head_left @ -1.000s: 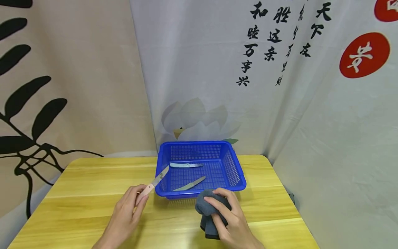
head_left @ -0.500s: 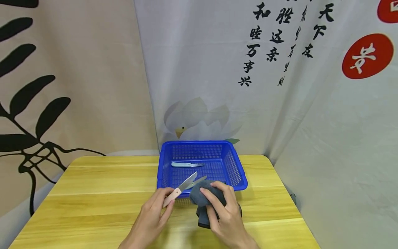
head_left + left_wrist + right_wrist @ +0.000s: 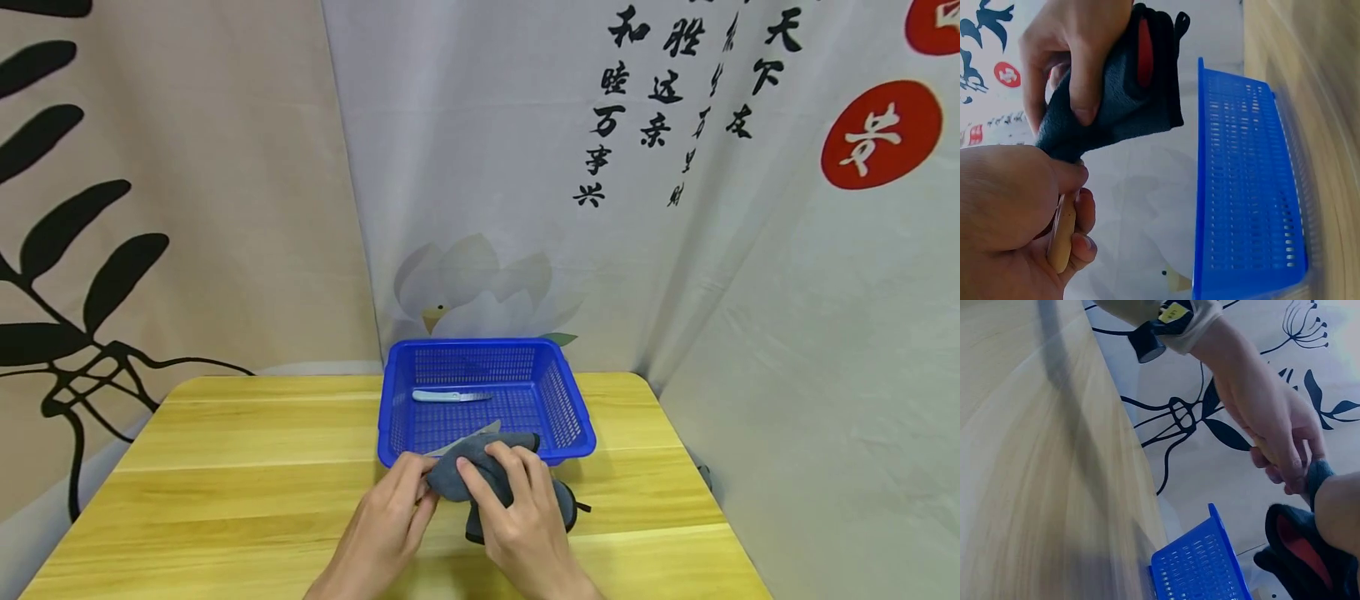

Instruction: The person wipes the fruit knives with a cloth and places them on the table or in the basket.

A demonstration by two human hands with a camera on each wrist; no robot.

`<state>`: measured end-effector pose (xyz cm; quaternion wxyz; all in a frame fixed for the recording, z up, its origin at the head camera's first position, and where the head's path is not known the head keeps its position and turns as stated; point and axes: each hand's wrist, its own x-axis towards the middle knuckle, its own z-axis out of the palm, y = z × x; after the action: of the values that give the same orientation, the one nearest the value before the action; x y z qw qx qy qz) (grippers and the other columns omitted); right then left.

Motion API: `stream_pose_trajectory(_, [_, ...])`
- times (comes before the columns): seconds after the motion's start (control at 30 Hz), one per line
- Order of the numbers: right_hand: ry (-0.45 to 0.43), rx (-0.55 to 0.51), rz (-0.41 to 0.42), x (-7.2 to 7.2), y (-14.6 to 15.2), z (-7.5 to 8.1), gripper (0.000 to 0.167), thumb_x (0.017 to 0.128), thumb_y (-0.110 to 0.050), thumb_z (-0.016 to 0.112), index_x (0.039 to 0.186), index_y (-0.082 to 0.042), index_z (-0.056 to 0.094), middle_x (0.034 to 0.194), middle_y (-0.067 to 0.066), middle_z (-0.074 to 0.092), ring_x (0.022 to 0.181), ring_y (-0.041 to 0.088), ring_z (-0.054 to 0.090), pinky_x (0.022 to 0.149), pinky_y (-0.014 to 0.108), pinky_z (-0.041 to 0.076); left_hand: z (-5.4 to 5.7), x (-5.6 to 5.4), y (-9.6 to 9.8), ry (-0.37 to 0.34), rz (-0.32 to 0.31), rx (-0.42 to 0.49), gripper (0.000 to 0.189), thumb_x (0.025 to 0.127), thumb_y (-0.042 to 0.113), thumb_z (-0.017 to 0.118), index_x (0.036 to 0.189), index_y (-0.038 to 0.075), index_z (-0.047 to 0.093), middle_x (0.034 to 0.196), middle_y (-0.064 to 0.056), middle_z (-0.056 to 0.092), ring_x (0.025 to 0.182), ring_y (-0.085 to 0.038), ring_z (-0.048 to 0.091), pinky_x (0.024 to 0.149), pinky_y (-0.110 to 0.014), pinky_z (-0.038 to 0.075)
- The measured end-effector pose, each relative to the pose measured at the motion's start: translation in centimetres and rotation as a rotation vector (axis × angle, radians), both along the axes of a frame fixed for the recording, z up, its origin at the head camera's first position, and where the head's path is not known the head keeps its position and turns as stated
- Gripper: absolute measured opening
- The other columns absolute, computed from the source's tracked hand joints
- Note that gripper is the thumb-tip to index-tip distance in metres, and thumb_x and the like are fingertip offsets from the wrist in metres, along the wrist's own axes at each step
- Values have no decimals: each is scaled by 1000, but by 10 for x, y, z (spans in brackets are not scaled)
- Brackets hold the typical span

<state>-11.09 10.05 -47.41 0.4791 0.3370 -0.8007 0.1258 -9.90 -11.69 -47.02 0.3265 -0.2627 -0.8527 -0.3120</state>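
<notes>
My left hand [image 3: 378, 521] grips the pale pinkish handle of a knife [image 3: 1062, 240], seen best in the left wrist view. In my right hand [image 3: 521, 525] is a dark grey cloth [image 3: 452, 477], folded over the knife's blade and hiding it. The fingertips of both hands are close together where handle and cloth meet, in front of the basket. Red shows inside a fold of the cloth in both wrist views. Behind the hands, a blue plastic basket [image 3: 388, 400] holds a knife with a light blue handle [image 3: 435, 397] and a second knife [image 3: 491, 427], partly hidden by the cloth.
The basket stands near the back of a yellow wood-grain table [image 3: 225, 467]. A printed curtain [image 3: 480, 167] with characters and leaf shapes hangs right behind the table and along its right side.
My left hand has moved right, bringing the knife from the basket's left side to the cloth. The right hand has shifted slightly left, and the cloth now covers the blade.
</notes>
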Motion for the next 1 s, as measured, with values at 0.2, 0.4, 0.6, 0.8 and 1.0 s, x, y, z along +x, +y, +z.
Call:
stream_pose_trajectory(0.2, [97, 6, -28, -4, -5, -2, 36, 116, -11, 50, 132, -17, 82, 128, 20, 72, 107, 36, 61, 84, 49, 55, -1, 1, 0, 23, -6, -18, 30, 95, -5, 81, 120, 7, 68, 106, 3, 67, 90, -3, 69, 76, -15, 59])
stream_pose_trajectory(0.4, [93, 2, -56, -7, -2, -3, 38, 115, -9, 49, 132, -16, 82, 129, 21, 72, 108, 38, 63, 84, 50, 58, -3, 3, 0, 12, -2, -24, 34, 93, -6, 83, 121, 5, 69, 105, 3, 67, 88, -3, 66, 73, -15, 57])
stream_pose_trajectory(0.6, [68, -14, -77, -10, 5, -1, 40, 115, -9, 47, 134, -15, 81, 130, 22, 71, 109, 39, 62, 85, 52, 58, -5, 3, -4, 28, -4, -42, 16, 107, 7, 73, 122, 4, 68, 105, 1, 66, 85, -2, 62, 70, -17, 56])
stream_pose_trajectory(0.8, [43, -29, -89, -13, 12, 2, 40, 115, -11, 46, 136, -15, 80, 131, 23, 71, 110, 40, 63, 87, 54, 59, -6, 4, -7, 36, -15, -45, 15, 115, 18, 63, 121, 5, 68, 105, 3, 67, 84, 1, 56, 69, -16, 53])
stream_pose_trajectory(1.0, [3, -44, -108, -17, 21, 3, 40, 117, -14, 45, 137, -14, 79, 131, 24, 69, 110, 41, 62, 86, 56, 60, -7, 5, -8, 44, -26, -52, 20, 118, 23, 58, 122, 7, 69, 105, 6, 66, 85, 2, 55, 70, -16, 52])
